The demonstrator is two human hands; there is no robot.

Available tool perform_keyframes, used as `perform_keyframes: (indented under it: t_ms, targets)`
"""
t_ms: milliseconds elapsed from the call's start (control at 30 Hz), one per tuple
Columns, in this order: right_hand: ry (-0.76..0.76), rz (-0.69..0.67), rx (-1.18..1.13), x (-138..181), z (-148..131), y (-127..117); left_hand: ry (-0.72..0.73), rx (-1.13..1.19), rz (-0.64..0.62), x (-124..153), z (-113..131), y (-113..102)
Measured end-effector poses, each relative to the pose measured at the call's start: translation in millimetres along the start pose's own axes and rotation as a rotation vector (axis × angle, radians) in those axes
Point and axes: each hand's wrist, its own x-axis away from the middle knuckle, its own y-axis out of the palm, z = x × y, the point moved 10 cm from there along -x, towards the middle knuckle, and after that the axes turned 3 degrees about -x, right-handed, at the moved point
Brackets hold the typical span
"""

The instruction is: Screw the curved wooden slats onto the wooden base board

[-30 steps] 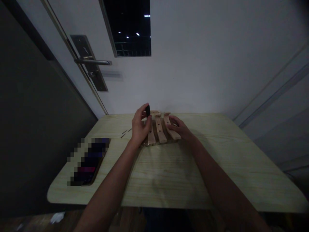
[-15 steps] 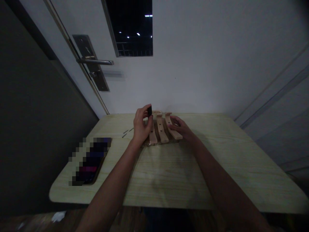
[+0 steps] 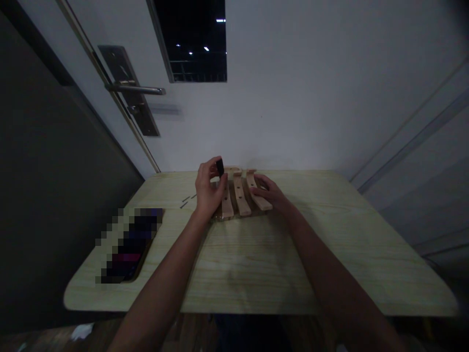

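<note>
Between the thumb and fingers of my left hand is a small black block, held upright. Just beneath it stands the left wooden hook piece, partly covered by that hand. A middle wooden hook piece with two dark holes lies beside it. My right hand has its thumb and fingers around the right wooden hook piece, which slants outward. Under the pieces is a shiny brown base. Another pale wooden part shows behind, mostly hidden.
Several thin dark screws lie left of my left hand on the pale wood-grain table. A phone, partly pixelated, rests near the table's left edge. Behind the table is a white door with a metal handle and a dark window.
The whole view has shifted slightly, so everything appears a little further left. Both hands keep the same holds, and the wooden pieces look unmoved relative to each other.
</note>
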Motion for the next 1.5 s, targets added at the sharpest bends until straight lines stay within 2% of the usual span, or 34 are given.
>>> perform_keyframes:
  t_ms: [200,433,600,767,1000,1333,1500]
  targets:
    - [0.007,-0.019,0.009,-1,3,0,0.023,0.033,-0.045,1,3,4]
    - [-0.019,-0.019,-0.014,-2,4,-1,0.049,-0.077,0.02,-2,8,-4]
    - [0.023,-0.023,-0.02,-1,8,-1,0.013,0.018,-0.005,0,2,0]
    - [0.0,-0.009,-0.019,-2,4,-1,0.042,0.017,-0.07,1,6,5]
    - [-0.017,-0.02,0.025,-1,-1,0,0.066,-0.075,0.024,-2,11,-4]
    - [-0.011,-0.037,0.007,0,0,2,0.02,0.061,-0.06,1,5,5]
    - [-0.001,-0.007,-0.003,-1,5,-2,0.059,-0.074,0.0,-2,10,-2]
